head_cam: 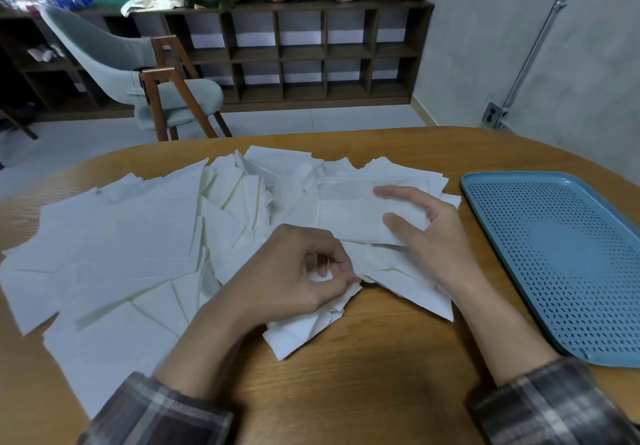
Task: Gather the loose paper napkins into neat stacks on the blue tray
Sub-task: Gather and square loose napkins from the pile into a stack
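Several loose white paper napkins [131, 236] lie spread in an untidy heap across the wooden table [363, 375]. My left hand [294, 278] rests on the heap's near edge, its fingers curled and pinching a napkin [304, 330] whose crumpled corner sticks out below the hand. My right hand [426, 233] grips a small flat stack of napkins [349, 212] by its right end, thumb on top and fingers round the edge. The blue perforated tray [561, 257] lies to the right of both hands, with nothing on it.
A grey padded chair [138, 74] with wooden legs stands beyond the table's far left edge. A low wooden shelf unit [301, 53] with potted plants lines the back wall. A grey wall with a conduit rises at the right.
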Motion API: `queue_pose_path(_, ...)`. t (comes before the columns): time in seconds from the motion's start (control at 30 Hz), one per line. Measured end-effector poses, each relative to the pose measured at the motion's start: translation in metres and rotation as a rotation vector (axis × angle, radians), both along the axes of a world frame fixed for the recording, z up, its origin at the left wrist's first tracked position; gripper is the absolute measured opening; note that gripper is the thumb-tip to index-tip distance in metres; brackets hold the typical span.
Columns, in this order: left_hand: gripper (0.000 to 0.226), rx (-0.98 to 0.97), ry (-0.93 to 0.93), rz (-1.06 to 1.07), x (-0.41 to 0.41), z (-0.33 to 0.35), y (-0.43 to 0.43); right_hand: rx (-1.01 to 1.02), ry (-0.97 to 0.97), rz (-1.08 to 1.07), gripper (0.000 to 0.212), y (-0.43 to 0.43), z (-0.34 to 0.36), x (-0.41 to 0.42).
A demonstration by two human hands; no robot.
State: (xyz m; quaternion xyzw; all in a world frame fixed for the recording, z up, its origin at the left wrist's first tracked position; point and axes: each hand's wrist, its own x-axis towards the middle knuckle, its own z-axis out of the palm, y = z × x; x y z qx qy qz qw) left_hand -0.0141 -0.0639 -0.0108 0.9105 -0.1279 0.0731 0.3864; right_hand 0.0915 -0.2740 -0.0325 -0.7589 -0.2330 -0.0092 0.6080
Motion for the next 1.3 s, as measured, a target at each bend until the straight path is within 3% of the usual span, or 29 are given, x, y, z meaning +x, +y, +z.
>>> queue_pose_path(0.3, 0.017, -0.307, -0.035, 0.024, -0.003, 0.012, 0.009, -0.004, -0.015, 0.003, 0.035, 0.0, 0.0, -0.001)
queue_pose_path(0.43, 0.014, -0.522, -0.04, 0.112, -0.002, 0.017, 0.009, 0.095, 0.045, 0.105, 0.02, 0.0, 0.005, -0.004)
queue_pose_path(0.5, 0.013, -0.576, -0.031, 0.191, 0.0, 0.017, 0.007, 0.215, 0.163, 0.216, 0.038, 0.001, 0.007, -0.009)
queue_pose_path(0.57, 0.01, -0.596, -0.007, 0.253, 0.003, 0.014, 0.005, 0.197, 0.196, 0.251, 0.052, 0.004, 0.007, -0.013)
queue_pose_path(0.7, 0.011, -0.583, 0.026, 0.314, 0.004, 0.014, 0.001, 0.075, 0.08, 0.138, 0.013, 0.01, 0.006, -0.016)
queue_pose_path(0.8, 0.032, -0.522, 0.052, 0.294, 0.004, 0.015, 0.004, 0.124, 0.118, 0.114, 0.011, 0.007, 0.008, -0.015)
queue_pose_path(0.9, 0.037, -0.437, -0.021, 0.358, 0.006, 0.011, 0.008, 0.146, 0.154, 0.173, 0.021, 0.007, 0.011, -0.016)
queue_pose_path(1.13, 0.04, -0.532, -0.062, 0.375, 0.006, 0.01, 0.005, 0.041, 0.07, 0.278, 0.064, 0.01, 0.014, -0.022)
queue_pose_path(1.3, 0.04, -0.505, -0.112, 0.397, 0.007, 0.006, 0.003, 0.011, 0.039, 0.288, 0.073, 0.011, 0.013, -0.023)
